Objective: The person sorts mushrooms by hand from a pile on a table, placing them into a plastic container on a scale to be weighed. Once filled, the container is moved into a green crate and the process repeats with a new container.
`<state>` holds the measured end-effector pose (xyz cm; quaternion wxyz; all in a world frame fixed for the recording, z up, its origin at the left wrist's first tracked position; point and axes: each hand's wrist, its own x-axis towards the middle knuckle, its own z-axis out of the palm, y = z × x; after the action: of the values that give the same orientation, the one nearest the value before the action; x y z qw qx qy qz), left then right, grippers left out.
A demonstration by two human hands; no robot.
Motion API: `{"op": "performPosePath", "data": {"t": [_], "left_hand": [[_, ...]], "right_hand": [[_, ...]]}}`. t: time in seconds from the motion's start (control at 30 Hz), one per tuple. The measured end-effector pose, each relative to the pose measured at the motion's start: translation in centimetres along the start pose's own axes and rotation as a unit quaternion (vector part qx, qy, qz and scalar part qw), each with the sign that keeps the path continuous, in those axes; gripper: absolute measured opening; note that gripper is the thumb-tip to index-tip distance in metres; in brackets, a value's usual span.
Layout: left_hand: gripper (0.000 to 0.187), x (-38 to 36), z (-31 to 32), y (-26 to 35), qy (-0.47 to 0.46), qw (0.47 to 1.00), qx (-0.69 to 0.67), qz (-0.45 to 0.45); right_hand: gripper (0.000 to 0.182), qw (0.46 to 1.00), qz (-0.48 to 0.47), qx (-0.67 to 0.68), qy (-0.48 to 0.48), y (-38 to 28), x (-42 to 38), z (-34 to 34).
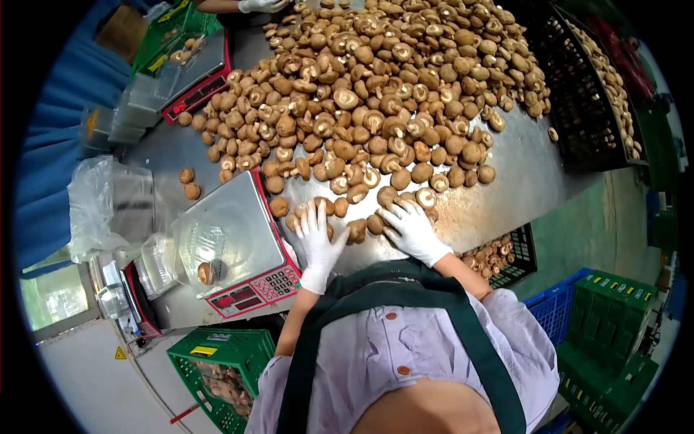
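Both gloved hands are down on the steel table (506,181) at the near edge of the mushroom heap (390,87). The left hand (318,242) lies flat with its white-gloved fingers fanned out, palm pressing on a few mushrooms just beside the scale (238,246); it is not pinching anything that I can see. The right hand (412,228) sits a little farther along, fingers spread and curved over a cluster of brown caps, touching them from above rather than closing round one. The heap itself runs from right in front of the hands all the way up the table, caps and pale undersides mixed. On the scale's platform rests a clear plastic tray (210,249) with one mushroom at its near corner. Two stray mushrooms (189,183) lie apart from the pile, beyond the scale. A black crate (578,108) stands along the far side, more mushrooms in it. At the top, another person's gloved hand (262,6) shows near a second scale (195,76). A green crate (217,369) sits below the table.
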<state>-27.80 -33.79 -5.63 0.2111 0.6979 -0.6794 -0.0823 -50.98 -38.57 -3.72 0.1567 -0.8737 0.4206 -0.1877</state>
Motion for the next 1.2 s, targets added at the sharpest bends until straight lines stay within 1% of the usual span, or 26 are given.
{"op": "performPosePath", "data": {"t": [0.07, 0.1, 0.13, 0.17, 0.23, 0.27, 0.3, 0.37, 0.4, 0.43, 0.5, 0.53, 0.63, 0.67, 0.7, 0.77, 0.8, 0.83, 0.9, 0.93, 1.0, 1.1, 1.13, 1.17, 1.2], "left_hand": [[0.083, 1.3, 0.3, -0.3, 0.009, 1.000, -0.009, 0.014], [0.077, 2.2, 0.1, -0.1, 0.006, 0.999, -0.045, 0.023], [0.070, 2.8, -0.3, -0.1, 0.014, 0.997, -0.075, 0.027], [0.062, 3.9, -0.4, -0.1, 0.031, 0.993, -0.105, 0.035], [0.044, 5.4, -0.5, -0.3, 0.094, 0.965, -0.244, 0.010], [0.035, 5.8, -0.6, -0.4, 0.123, 0.960, -0.250, 0.016], [0.034, 6.0, -1.0, -0.1, 0.126, 0.959, -0.253, -0.011], [0.033, 5.7, -1.5, 0.0, 0.120, 0.962, -0.242, -0.035], [0.032, 5.4, -1.3, -0.3, 0.123, 0.965, -0.229, -0.027], [0.032, 5.0, -1.5, -0.1, 0.121, 0.970, -0.208, -0.036], [0.032, 3.6, -1.4, -0.4, 0.106, 0.974, -0.194, -0.046], [0.032, 2.9, -1.4, -0.6, 0.101, 0.978, -0.178, -0.042], [0.031, 0.6, -1.9, -0.7, 0.069, 0.983, -0.160, -0.059], [0.031, -0.1, -2.1, -0.7, 0.057, 0.987, -0.139, -0.056], [0.032, -0.8, -2.4, -0.7, 0.026, 0.989, -0.128, -0.064], [0.039, -2.1, -2.5, -0.6, -0.027, 0.994, -0.083, -0.066], [0.051, -2.7, -2.6, -0.5, -0.071, 0.993, -0.067, -0.071], [0.064, -3.1, -2.7, -0.3, -0.114, 0.989, -0.050, -0.077], [0.073, -3.4, -2.9, 0.2, -0.137, 0.987, -0.011, -0.085], [0.078, -3.5, -2.3, -0.3, -0.137, 0.986, -0.010, -0.092], [0.078, -3.3, -2.0, -0.6, -0.117, 0.987, -0.029, -0.102], [0.076, -2.8, -1.6, -0.9, -0.056, 0.984, -0.117, -0.120], [0.075, -2.8, -1.5, -0.7, -0.040, 0.980, -0.141, -0.132], [0.074, -2.6, -1.3, -0.6, -0.021, 0.976, -0.164, -0.143], [0.074, -2.5, -1.2, -0.4, -0.010, 0.975, -0.178, -0.135]], "right_hand": [[0.036, 1.000, 0.013, 0.005, -0.003, 0.3, -0.2, -0.1], [0.035, 1.000, 0.026, 0.013, -0.007, 0.3, 0.1, -0.8], [0.031, 0.995, 0.048, 0.077, 0.046, 0.2, 0.7, -1.4], [0.029, 0.994, 0.057, 0.059, 0.066, 0.5, 0.7, -2.0], [0.027, 0.993, 0.075, 0.041, 0.087, 2.1, 0.3, -2.3], [0.025, 0.991, 0.094, 0.036, 0.087, 2.7, -0.1, -2.7], [0.024, 0.989, 0.103, 0.017, 0.105, 3.1, -0.3, -3.4], [0.025, 0.983, 0.160, 0.025, 0.090, 3.4, -1.0, -5.2], [0.024, 0.979, 0.164, 0.010, 0.121, 3.8, -1.6, -5.5], [0.024, 0.978, 0.165, 0.005, 0.128, 4.3, -2.2, -5.5], [0.019, 0.971, 0.203, 0.005, 0.123, 5.1, -3.2, -5.4], [0.020, 0.969, 0.217, -0.001, 0.115, 5.1, -3.6, -5.4], [0.023, 0.969, 0.232, -0.001, 0.082, 4.7, -3.5, -5.4], [0.022, 0.971, 0.225, 0.001, 0.079, 4.8, -3.4, -4.9], [0.022, 0.971, 0.228, 0.004, 0.076, 4.6, -2.9, -4.6], [0.019, 0.980, 0.157, 0.021, 0.120, 3.4, -1.8, -4.4], [0.018, 0.980, 0.173, 0.044, 0.086, 2.7, -1.3, -4.6], [0.018, 0.984, 0.147, 0.048, 0.084, 2.6, -1.0, -4.0], [0.018, 0.986, 0.138, 0.062, 0.070, 1.8, -0.3, -3.3], [0.018, 0.986, 0.135, 0.065, 0.070, 1.4, 0.0, -3.0], [0.019, 0.991, 0.117, 0.059, 0.033, 0.8, 0.4, -2.6], [0.019, 0.993, 0.082, 0.061, 0.051, 0.2, 0.6, -1.7], [0.017, 0.993, 0.063, 0.061, 0.081, -0.2, 0.7, -1.8], [0.016, 0.992, 0.054, 0.073, 0.083, -0.4, 0.9, -1.9], [0.016, 0.993, 0.054, 0.078, 0.071, -0.4, 1.0, -1.9]]}}
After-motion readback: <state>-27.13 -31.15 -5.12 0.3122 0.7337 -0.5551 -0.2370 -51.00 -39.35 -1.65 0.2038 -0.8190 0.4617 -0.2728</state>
